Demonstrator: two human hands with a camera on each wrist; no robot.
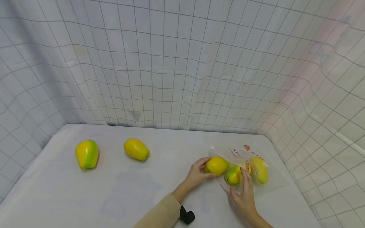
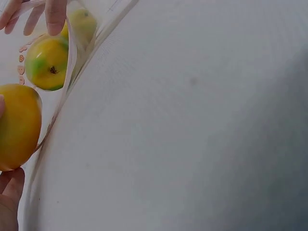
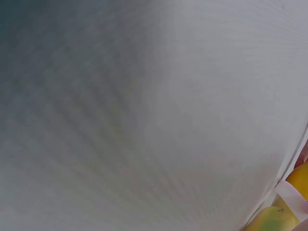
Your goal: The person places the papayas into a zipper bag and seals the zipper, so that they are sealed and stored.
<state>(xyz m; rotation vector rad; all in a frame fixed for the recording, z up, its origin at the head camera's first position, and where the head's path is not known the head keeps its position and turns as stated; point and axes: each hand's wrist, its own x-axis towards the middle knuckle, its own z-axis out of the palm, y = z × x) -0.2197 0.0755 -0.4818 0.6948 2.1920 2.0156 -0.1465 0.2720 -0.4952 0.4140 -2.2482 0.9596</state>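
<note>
My left hand (image 1: 196,172) holds a yellow papaya (image 1: 217,166), thumb and fingers on opposite sides, at the mouth of a clear plastic bag (image 1: 275,177). The bag lies flat with a pinkish rim and red printed figures. Just inside its mouth is a yellow-green papaya (image 1: 232,174), and deeper in lies another papaya (image 1: 259,171), seen through the film. My right hand (image 1: 245,198) touches the rim, thumb apart from its fairly straight fingers. In the left wrist view, right-hand fingers (image 2: 55,17) reach down over the bag opening, above the papaya inside.
Two more papayas lie away from the bag: a yellow-green one (image 1: 86,154) at the far left and a yellow one (image 1: 136,149) left of centre. A white cloth covers the table (image 1: 128,196). Grid-patterned curtains (image 1: 159,79) stand behind and at both sides.
</note>
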